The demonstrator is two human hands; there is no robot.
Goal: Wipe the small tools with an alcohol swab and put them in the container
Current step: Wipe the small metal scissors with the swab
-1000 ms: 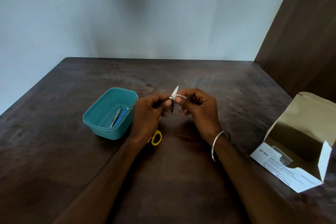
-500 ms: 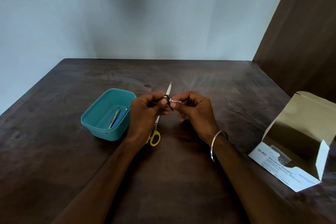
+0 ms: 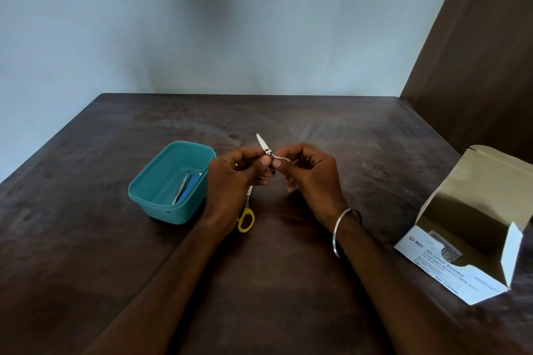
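- Wiping is the step in hand, as we judge it: one small tool is held up above the table (image 3: 288, 282) between the two hands, with a swab on it.
- Nearest us, both forearms reach in; the right wrist carries one metal bangle (image 3: 340, 232) with a thin dark band beside it.
- Right edge, near: one open swab box (image 3: 450, 268), flap up; contents not visible.
- One pair of scissors (image 3: 245, 217) lies flat on the table, partly under the left hand, yellow handle toward us. We take it as not yet wiped.
- Left hand (image 3: 233, 181): fingers curled, pinching the clipper (image 3: 266, 153) at its middle; one clipper, silver tip pointing up and away.
- Right hand (image 3: 311, 179): thumb and fingers pinch the swab (image 3: 281, 157), one white strip, pressed to the clipper just below its tip.
- Left of the hands, just beside the left hand: one teal container (image 3: 161, 204), open. Inside we count two tools: one tweezers (image 3: 181, 189) and one blue-handled tool (image 3: 191, 186), leaning together against the right wall.
- Tally: two tools in, one in hand, one on the table.
- Next move, as we judge: finish the wipe along the clipper, then carry it left over the container rim and release. This calls for a firm pinch, the clipper being small and smooth.
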